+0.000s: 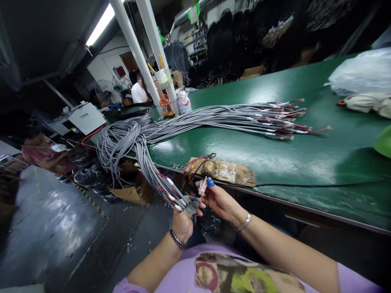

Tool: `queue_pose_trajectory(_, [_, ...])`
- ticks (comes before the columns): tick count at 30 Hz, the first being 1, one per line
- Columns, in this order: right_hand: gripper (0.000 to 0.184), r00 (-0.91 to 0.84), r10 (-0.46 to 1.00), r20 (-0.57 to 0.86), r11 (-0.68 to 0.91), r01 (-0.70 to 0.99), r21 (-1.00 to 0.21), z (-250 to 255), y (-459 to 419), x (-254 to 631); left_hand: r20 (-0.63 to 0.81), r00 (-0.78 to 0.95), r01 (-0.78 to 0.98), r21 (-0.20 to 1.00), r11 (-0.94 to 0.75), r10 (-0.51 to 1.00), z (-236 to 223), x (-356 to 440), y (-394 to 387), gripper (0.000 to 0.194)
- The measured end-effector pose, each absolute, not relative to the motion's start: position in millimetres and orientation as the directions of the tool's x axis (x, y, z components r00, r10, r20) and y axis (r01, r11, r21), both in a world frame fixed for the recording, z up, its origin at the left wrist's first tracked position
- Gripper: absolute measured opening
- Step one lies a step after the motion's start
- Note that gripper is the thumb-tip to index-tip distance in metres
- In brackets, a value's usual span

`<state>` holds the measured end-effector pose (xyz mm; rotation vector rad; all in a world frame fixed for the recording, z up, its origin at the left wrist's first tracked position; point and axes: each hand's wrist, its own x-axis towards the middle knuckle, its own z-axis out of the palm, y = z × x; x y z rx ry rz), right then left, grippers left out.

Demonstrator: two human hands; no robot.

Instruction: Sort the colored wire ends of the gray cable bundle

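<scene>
My left hand [182,223] is closed around the end of a bundle of grey cables [146,162], just off the table's near edge. Thin coloured wires [193,197] and white sleeves show at the gripped end. Grey material [192,208] covers part of the left fingers; I cannot tell what it is. Close beside it, my right hand [221,202] wears a blue fingertip cover [210,182] on its thumb and pinches a small pale pink piece [202,186], its kind unclear. The cables run up over the table edge into a loose coil.
More grey cables [214,116] with stripped reddish ends lie across the green table [305,162]. A taped wooden block [233,173] with wires sits at the near edge. White posts [155,44], a lilac container [183,101] and a plastic bag [360,73] stand farther back. Two people are at left.
</scene>
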<state>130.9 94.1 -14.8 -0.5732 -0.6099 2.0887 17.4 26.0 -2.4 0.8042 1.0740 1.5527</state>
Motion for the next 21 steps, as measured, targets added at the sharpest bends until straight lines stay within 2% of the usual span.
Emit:
queue_pose_trajectory(6, [0.034, -0.549, 0.789, -0.275, -0.598, -0.584, -0.549, -25, 88, 139, -0.061, -0.253, -0.423, 0.905, -0.053, 0.965, -1, 5, 13, 0.021])
queue_pose_trajectory(11, [0.032, -0.593, 0.765, -0.251, -0.612, -0.548, -0.57, -15, 89, 140, -0.053, -0.257, -0.456, 0.887, -0.073, 0.965, 2, 1, 10, 0.022])
queue_pose_trajectory(16, [0.028, -0.533, 0.825, -0.186, -0.496, -0.527, -0.69, -2, 90, 138, 0.007, -0.265, -0.425, 0.897, -0.124, 0.964, 7, 11, 18, 0.022])
queue_pose_trajectory(19, [0.037, -0.387, 0.914, -0.118, -0.312, -0.487, -0.816, -7, 88, 136, 0.036, -0.261, -0.383, 0.913, -0.138, 0.965, 9, 16, 22, 0.023])
queue_pose_trajectory(21, [0.043, -0.32, 0.944, -0.079, -0.227, -0.46, -0.858, -11, 87, 135, 0.045, -0.256, -0.384, 0.912, -0.144, 0.966, 9, 18, 24, 0.024])
